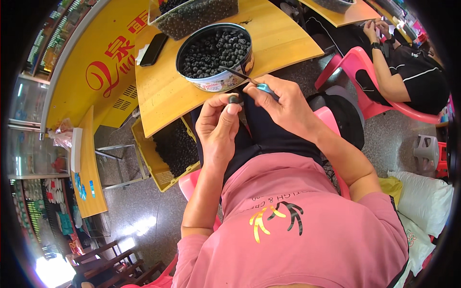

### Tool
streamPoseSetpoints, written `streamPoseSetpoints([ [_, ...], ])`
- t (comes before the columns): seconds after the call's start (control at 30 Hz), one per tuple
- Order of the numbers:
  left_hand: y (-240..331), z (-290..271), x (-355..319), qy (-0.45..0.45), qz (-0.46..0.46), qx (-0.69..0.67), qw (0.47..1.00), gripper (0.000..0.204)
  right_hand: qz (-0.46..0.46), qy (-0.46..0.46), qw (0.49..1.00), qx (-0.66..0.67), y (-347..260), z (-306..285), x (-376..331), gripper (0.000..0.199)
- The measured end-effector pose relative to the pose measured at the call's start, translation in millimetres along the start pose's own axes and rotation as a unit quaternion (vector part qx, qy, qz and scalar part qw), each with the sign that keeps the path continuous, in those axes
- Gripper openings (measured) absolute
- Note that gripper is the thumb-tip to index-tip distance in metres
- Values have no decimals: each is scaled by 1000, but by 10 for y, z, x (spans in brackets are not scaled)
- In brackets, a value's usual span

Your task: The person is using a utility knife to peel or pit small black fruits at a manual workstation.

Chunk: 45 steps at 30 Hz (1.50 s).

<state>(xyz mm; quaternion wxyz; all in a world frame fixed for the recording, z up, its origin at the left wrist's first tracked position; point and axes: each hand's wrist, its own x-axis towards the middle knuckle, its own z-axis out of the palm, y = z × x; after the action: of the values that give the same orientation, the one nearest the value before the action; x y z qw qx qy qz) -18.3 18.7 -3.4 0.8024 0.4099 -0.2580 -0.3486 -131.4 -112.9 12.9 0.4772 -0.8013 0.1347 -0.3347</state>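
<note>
Between the thumb and fingers of my left hand (218,128) is a small dark round fruit or nut (233,99). My right hand (288,103) is closed around a blue-handled tool (265,89) with a thin dark blade, which looks like a small knife. Its blade reaches left over the near rim of a round tin (211,85). Small dark round pieces like the one I hold fill much of the tin, which stands on a wooden table (281,41). Both hands are just in front of the table's near edge, above my lap.
Behind the tin stands a clear plastic box (197,20) of dark pieces. A black phone (154,49) lies left of the tin. Below the table, a yellow crate (162,178) holds more dark pieces. At right, another person (408,72) sits on a pink chair (362,65).
</note>
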Motion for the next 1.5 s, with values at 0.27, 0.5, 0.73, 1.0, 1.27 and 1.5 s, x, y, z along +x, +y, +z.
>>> streamPoseSetpoints([
  [0.27, -98, 2, 18, 9, 28, 21, 999, 17, 114, -49, 968, 218, -41, 63, 13, 31],
  [0.5, -77, -32, -21, -28, 57, 26, 998, 17, 172, -90, 930, 314, -162, 74, 46, 25],
  [0.73, 169, -329, -142, 35, -64, -55, 996, 17, 165, -87, 951, 246, -52, 63, -27, 20],
  [1.0, 474, -2012, -445, 324, -113, -146, 928, 17, 217, -110, 939, 244, 2, 46, 2, 24],
  [1.27, 354, -3567, -278, 433, -13, 220, 874, 26, 213, -109, 942, 237, -5, 29, 27, 25],
  [1.5, 889, -1845, 311, 251, 269, 443, 817, 31, 223, -38, 941, 251, 124, -272, 23, 24],
])
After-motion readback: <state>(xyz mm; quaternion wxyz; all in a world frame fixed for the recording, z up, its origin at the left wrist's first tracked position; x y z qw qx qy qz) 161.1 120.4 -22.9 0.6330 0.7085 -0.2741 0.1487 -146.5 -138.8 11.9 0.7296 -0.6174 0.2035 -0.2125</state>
